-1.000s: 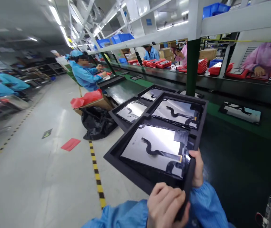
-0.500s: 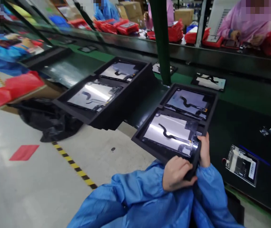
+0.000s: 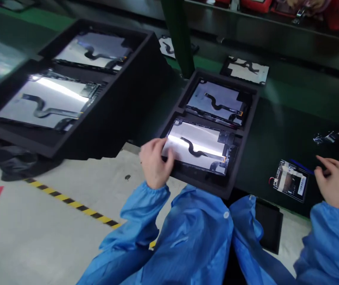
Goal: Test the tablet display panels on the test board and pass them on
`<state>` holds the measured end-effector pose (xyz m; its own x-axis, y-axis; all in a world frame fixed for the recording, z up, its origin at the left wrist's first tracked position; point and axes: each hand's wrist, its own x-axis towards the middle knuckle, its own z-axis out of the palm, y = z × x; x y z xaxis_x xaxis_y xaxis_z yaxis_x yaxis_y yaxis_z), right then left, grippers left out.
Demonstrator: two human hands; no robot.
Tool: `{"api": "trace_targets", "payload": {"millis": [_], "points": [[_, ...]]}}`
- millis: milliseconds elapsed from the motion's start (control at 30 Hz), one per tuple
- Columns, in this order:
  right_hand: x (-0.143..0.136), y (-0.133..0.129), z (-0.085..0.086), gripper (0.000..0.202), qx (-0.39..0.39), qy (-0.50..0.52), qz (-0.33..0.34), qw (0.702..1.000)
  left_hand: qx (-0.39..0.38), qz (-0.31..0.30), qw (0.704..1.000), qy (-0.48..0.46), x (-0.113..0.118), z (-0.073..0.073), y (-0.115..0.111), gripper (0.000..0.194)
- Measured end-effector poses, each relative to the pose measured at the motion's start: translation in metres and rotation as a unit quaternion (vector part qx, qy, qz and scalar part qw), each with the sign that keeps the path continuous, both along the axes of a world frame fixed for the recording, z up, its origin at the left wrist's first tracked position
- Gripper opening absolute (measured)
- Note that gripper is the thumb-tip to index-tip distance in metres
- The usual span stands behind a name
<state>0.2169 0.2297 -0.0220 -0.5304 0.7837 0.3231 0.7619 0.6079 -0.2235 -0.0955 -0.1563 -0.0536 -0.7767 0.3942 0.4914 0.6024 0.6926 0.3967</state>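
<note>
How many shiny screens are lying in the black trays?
4. The tray by the left hand holds a back screen and a front screen. The stack's top tray holds two more screens, back and front. Others may be hidden underneath.

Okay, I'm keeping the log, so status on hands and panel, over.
Left hand at edge of silver rectangular panel with black ribbon cable, in black foam tray. Right hand open near thin blue strip. Only left hand overlaps panel.

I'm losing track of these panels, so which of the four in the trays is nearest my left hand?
The near panel in the tray by your blue gown: your left hand is at its edge; the other three lie farther off.
</note>
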Motion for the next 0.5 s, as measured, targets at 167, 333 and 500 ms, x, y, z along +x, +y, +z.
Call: {"api": "trace_targets", "payload": {"millis": [167, 333, 500], "points": [[0.021, 0.034, -0.020, 0.038, 0.016, -0.057, 0.029, 0.998, -0.062, 0.110, 0.984, -0.124, -0.034, -0.018, -0.019, 0.052], [0.032, 0.019, -0.015, 0.039, 0.040, -0.119, 0.092, 0.988, -0.046, 0.108, 0.982, -0.146, -0.037, -0.013, -0.028, 0.050], [0.034, 0.010, -0.002, 0.030, 0.033, -0.115, 0.065, 0.991, 0.023, 0.182, 0.980, -0.081, -0.065, -0.012, -0.045, 0.042]]}}
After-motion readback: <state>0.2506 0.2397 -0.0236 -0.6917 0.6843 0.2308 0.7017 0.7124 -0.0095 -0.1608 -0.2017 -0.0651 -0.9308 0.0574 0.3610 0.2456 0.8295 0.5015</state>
